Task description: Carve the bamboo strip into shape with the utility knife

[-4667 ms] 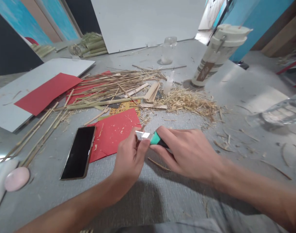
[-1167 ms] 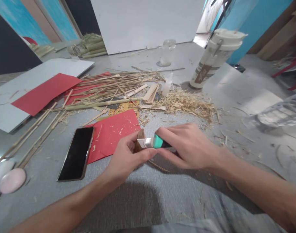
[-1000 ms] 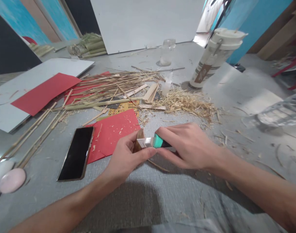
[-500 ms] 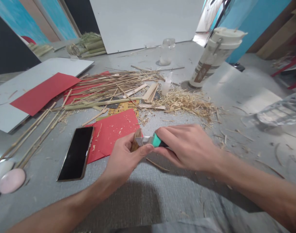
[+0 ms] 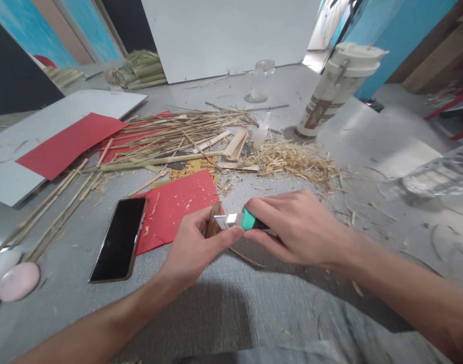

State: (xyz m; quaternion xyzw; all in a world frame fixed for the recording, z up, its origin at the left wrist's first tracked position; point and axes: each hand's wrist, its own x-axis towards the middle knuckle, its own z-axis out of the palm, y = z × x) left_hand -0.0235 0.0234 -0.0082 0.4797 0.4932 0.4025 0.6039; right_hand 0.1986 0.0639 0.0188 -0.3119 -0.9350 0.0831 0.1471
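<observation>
My right hand [image 5: 295, 230] is closed round a utility knife [image 5: 243, 221] with a green and black handle; its metal blade end points left. My left hand [image 5: 195, 247] pinches a small flat brown piece of bamboo [image 5: 214, 225] upright, thumb against the knife's tip. The blade rests on the piece's edge. Both hands hover just above the grey floor, beside a red paper sheet [image 5: 174, 207].
A black phone [image 5: 120, 237] lies left of the red sheet. Long bamboo strips [image 5: 167, 136] and a shavings pile [image 5: 292, 162] lie beyond. A lidded tumbler [image 5: 335, 88], a small glass jar [image 5: 261, 81], a white board [image 5: 45, 131] with red paper and a pink pebble-shaped object [image 5: 18, 280] are around.
Over the last seconds the brown piece came into view in my left hand, tilting slightly. The knife shifted a little against it. Everything else stays put.
</observation>
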